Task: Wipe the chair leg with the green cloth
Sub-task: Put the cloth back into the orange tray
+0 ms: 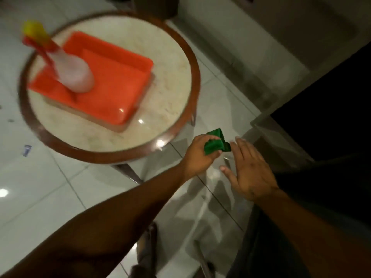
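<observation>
My left hand (200, 152) is closed around a crumpled green cloth (215, 144), held above the floor just past the round table's near right edge. Beside it, my right hand (249, 171) is spread flat with fingers apart and holds nothing; its fingertips almost touch the cloth. A dark chair or sofa (329, 177) fills the right side. I cannot make out a chair leg clearly in the dim, blurred view.
A round marble-topped table (172, 81) with a wooden rim carries an orange tray (118, 93) with a spray bottle (74, 75) standing in it. Glossy white floor tiles (50, 187) surround it. A table leg (130, 173) slants below the rim. My feet show at the bottom.
</observation>
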Action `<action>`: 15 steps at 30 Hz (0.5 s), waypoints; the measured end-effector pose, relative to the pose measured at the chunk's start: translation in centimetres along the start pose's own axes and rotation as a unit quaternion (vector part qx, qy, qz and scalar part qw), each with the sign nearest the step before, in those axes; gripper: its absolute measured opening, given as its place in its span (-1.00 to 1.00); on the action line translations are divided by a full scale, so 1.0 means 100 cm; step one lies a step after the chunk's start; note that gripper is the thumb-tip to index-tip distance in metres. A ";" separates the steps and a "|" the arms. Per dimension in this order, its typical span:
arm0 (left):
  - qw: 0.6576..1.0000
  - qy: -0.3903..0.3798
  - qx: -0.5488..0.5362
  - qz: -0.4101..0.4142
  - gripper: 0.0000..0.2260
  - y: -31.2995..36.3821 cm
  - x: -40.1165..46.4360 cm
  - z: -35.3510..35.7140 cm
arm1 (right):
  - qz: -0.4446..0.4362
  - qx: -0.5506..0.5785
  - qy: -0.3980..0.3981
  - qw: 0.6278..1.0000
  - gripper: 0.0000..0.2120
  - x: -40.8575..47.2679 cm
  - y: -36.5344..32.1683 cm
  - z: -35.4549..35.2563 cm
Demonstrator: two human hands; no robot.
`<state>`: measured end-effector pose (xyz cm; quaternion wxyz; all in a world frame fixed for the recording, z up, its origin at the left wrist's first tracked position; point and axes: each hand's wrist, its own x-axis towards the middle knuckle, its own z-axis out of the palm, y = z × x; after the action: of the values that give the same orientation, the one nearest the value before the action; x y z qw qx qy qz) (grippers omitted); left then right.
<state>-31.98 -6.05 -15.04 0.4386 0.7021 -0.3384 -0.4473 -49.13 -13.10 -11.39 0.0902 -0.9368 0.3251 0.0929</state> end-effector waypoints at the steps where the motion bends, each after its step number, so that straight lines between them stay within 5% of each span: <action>1: 0.999 0.014 0.029 0.033 -0.65 0.012 -0.010 -0.029 | 0.001 0.011 0.014 1.000 -0.21 0.014 -0.012 -0.014; 5: 0.979 0.039 0.163 0.118 -0.59 0.043 -0.036 -0.150 | -0.020 0.000 0.032 0.999 -0.18 0.068 -0.057 -0.049; 10: 0.944 0.083 0.306 0.089 -0.57 0.041 -0.029 -0.264 | -0.005 0.015 0.042 0.999 -0.17 0.133 -0.119 -0.056; 15: 0.922 0.054 0.382 0.031 -0.55 -0.002 0.013 -0.288 | 0.002 -0.020 0.013 1.000 -0.17 0.152 -0.155 -0.010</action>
<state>-4.86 1.90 -9.44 0.1682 0.8286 -0.4811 -0.2318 -27.62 -10.32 -12.28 0.0666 -0.9388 0.3265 0.0874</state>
